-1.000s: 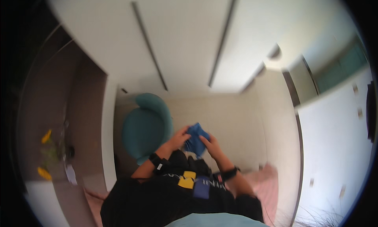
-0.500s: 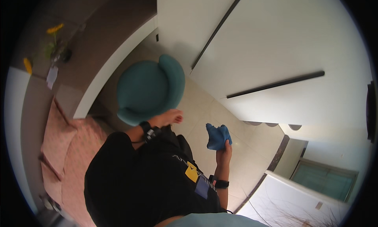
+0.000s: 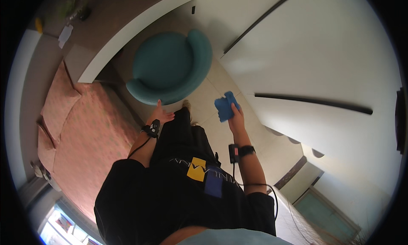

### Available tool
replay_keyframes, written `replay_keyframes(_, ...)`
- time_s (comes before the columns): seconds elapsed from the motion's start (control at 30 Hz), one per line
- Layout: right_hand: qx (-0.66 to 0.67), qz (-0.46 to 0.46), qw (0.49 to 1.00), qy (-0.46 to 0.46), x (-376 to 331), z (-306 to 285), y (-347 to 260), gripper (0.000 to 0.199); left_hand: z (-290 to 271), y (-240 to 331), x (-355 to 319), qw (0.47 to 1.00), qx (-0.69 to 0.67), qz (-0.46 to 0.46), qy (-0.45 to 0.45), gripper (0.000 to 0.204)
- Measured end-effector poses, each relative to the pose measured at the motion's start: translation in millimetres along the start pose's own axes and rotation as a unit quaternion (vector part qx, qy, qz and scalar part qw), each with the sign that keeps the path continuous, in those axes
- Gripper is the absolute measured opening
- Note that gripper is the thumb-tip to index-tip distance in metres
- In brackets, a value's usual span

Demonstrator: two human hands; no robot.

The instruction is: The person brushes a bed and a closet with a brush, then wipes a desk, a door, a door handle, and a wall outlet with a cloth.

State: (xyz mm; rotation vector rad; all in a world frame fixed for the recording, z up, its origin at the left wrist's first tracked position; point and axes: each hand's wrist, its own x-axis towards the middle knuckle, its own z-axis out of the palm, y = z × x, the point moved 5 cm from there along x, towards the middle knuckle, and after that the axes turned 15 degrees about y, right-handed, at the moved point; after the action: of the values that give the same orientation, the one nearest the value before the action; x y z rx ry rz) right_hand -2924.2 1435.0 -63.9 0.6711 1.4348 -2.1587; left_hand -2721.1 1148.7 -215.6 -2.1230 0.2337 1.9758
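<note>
Gripping a blue cloth (image 3: pixel 224 108) with the fingers of the right hand (image 3: pixel 236 119), in the air above the floor (image 3: pixel 264 153). Holding nothing in the left hand (image 3: pixel 160 114), with fingers spread beside the teal chair (image 3: pixel 163 62); impossible to tell whether touching it. Could drop the cloth through a slack pinch, or bump the chair by swinging the left hand too close. Since half a second ago, uncurled the left fingers, kept hold of the cloth, and brought more of the pink bed (image 3: pixel 95 130) into sight.
</note>
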Motion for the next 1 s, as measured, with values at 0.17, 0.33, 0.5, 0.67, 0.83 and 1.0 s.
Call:
replay_keyframes(0.17, -0.028, 0.042, 0.999, 0.007, 84.9, 45.7, 29.1, 0.033, 30.1, 14.6, -6.0, 0.967, -0.219, 0.079, -0.098, 0.101)
replay_keyframes(0.33, -0.107, 0.045, 0.992, 0.04, 151.2, 78.4, 63.4, 0.036, 14.8, 59.8, -2.9, 0.949, -0.246, 0.189, -0.058, 0.088)
replay_keyframes(0.5, -0.094, 0.125, 0.988, 0.016, 174.5, 125.5, 87.2, 0.045, -8.3, 56.5, 22.2, 0.957, -0.245, 0.118, 0.097, 0.072)
replay_keyframes(0.67, -0.257, 0.197, 0.946, 0.02, 172.7, 178.3, 107.3, 0.06, -57.7, 110.5, 1.5, 0.889, 0.156, 0.42, 0.096, 0.067)
replay_keyframes(0.83, -0.308, 0.15, 0.939, 0.006, 179.4, 233.9, 128.7, 0.062, -78.8, 147.6, -4.4, 0.927, -0.227, 0.294, 0.053, 0.056)
replay_keyframes(1.0, -0.294, 0.151, 0.944, 0.002, 182.2, 274.9, 156.5, 0.062, -107.1, 170.4, 9.4, 0.916, -0.298, 0.257, 0.082, 0.047)
